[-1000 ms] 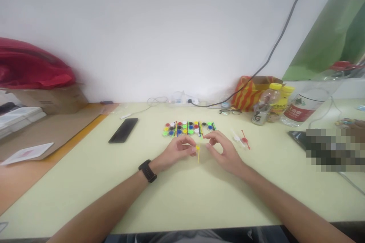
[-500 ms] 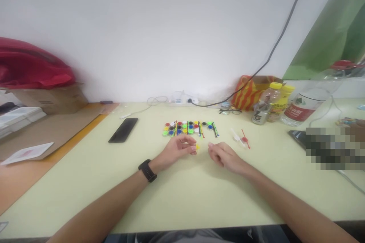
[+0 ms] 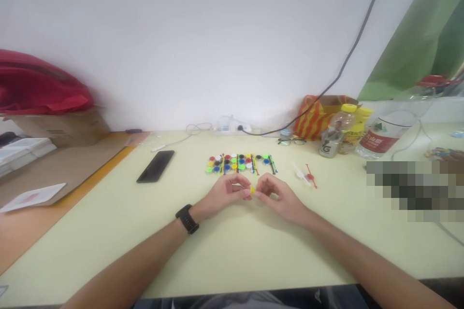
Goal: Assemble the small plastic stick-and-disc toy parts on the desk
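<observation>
A small yellow plastic piece [image 3: 253, 190] is pinched between the fingertips of my left hand [image 3: 230, 191], which wears a black watch on its wrist. My right hand [image 3: 280, 197] closes thumb and forefinger on the same piece from the other side. The piece is too small and too covered to make out its exact shape. Just beyond the hands lie rows of round coloured discs [image 3: 227, 162] with thin coloured sticks [image 3: 272, 164] between them. Right of these are a white piece [image 3: 299, 173] and a red disc-and-stick piece [image 3: 310, 176].
A black phone [image 3: 155, 166] lies on the left of the table [image 3: 217, 256]. Glasses [image 3: 291, 141], a striped bag [image 3: 308, 117] and bottles, including a large one [image 3: 377, 141], stand or lie at the back right. A power strip [image 3: 227, 125] sits by the wall, and cardboard [image 3: 68, 166] covers the left.
My right hand has moved left to meet my left hand, and its fingertips now grip the yellow piece. My left hand stays nearly in place.
</observation>
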Demonstrator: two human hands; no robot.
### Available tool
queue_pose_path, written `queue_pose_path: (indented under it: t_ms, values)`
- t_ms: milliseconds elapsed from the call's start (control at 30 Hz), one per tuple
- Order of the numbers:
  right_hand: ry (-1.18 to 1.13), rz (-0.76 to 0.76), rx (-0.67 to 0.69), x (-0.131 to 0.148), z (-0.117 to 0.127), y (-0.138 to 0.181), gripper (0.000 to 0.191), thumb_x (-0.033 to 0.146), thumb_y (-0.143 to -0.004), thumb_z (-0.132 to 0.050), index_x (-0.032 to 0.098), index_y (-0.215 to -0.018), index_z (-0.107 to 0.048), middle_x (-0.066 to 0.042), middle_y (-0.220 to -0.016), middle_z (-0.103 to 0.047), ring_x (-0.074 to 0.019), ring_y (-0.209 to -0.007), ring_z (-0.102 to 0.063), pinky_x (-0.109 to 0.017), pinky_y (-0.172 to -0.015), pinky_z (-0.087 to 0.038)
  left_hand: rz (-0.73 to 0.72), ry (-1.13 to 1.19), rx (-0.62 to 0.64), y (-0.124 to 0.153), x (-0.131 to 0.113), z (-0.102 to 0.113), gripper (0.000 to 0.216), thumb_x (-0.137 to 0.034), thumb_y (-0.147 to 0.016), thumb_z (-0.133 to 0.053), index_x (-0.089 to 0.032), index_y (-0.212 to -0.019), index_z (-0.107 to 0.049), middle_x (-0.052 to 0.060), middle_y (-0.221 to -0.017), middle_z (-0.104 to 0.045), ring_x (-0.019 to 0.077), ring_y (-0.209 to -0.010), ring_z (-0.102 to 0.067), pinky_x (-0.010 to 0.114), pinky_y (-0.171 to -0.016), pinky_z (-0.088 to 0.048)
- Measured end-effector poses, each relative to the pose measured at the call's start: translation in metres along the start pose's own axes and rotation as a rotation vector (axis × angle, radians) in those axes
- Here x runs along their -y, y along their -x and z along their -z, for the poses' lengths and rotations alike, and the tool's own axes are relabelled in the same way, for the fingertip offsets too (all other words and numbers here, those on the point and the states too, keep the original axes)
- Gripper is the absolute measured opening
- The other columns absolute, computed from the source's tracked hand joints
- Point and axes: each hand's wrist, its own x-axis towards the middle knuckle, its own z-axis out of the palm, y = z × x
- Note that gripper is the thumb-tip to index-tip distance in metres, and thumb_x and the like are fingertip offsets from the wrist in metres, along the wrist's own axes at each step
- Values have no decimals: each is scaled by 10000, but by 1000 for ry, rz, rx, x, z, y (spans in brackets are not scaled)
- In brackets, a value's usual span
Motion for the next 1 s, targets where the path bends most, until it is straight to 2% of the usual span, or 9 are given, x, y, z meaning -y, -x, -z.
queue_pose_path:
  t_ms: [200, 267, 400, 467, 533, 633, 700, 867, 1000]
  values:
    - [32, 8, -8, 0, -2, 0, 187, 388, -1012, -603, 212, -970, -557, -7, -839, -593, -147, -744, -565, -269, -664, -468, 20, 4, 14, 0, 0, -1, 264, -322, -856, -840, -159, -1016, -708, 79, -996, -724, 194, -958, -699, 337, -912, -548]
    - [50, 43, -38, -1, -1, 1, 160, 361, -1022, -582, 224, -1100, -560, -10, -859, -595, -152, -752, -569, -274, -665, -470, 18, 17, 3, 0, 1, -1, 260, -316, -863, -835, -161, -1025, -703, 75, -995, -723, 193, -960, -700, 345, -927, -547]
    - [145, 161, -102, -5, 2, 5, 429, 316, -1034, -540, 278, -1438, -401, -16, -963, -582, -143, -717, -555, -293, -683, -471, 6, 33, -30, -1, 3, 1, 273, -335, -873, -824, -164, -1047, -699, 67, -992, -711, 191, -918, -707, 352, -898, -559]
    - [224, 185, -104, -7, 4, 7, 367, 342, -1033, -535, 268, -1383, -453, -37, -1029, -581, -139, -706, -544, -299, -679, -457, -1, 33, -44, -1, 4, 2, 280, -341, -871, -825, -159, -1046, -702, 69, -998, -704, 188, -897, -706, 345, -880, -560]
    - [302, 142, -58, -8, 6, 7, 205, 396, -1051, -491, 221, -1085, -592, -32, -914, -577, -140, -671, -515, -299, -647, -415, -3, 34, -58, -1, 5, 3, 281, -339, -867, -828, -154, -1036, -703, 70, -992, -701, 185, -886, -704, 339, -869, -560]
    - [314, 24, 11, -9, 8, 5, 538, 473, -1082, -389, 206, -616, -368, 24, -591, -354, -119, -538, -350, -303, -563, -298, -2, 36, -74, -2, 6, 4, 277, -336, -864, -831, -154, -1027, -699, 67, -966, -702, 183, -875, -700, 334, -850, -563]
    - [263, 24, -17, -8, 8, 2, 579, 496, -1068, -425, 211, -593, -257, 38, -567, -274, -111, -529, -286, -300, -547, -261, -8, 36, -80, -2, 6, 4, 274, -336, -863, -831, -157, -1024, -700, 64, -953, -702, 184, -872, -700, 336, -847, -563]
    - [128, 75, -84, 0, 3, 1, 288, 415, -997, -615, 208, -826, -509, 11, -758, -522, -136, -667, -470, -270, -610, -381, -12, 30, -63, -1, 2, 1, 276, -342, -848, -843, -157, -1006, -714, 59, -924, -707, 185, -852, -703, 341, -857, -558]
    - [62, 75, -19, 2, 0, 2, 186, 367, -1007, -608, 215, -932, -532, 3, -831, -571, -139, -714, -520, -273, -659, -438, 27, 14, -17, 1, -2, -1, 275, -356, -854, -837, -159, -1006, -720, 68, -929, -721, 189, -880, -703, 330, -869, -552]
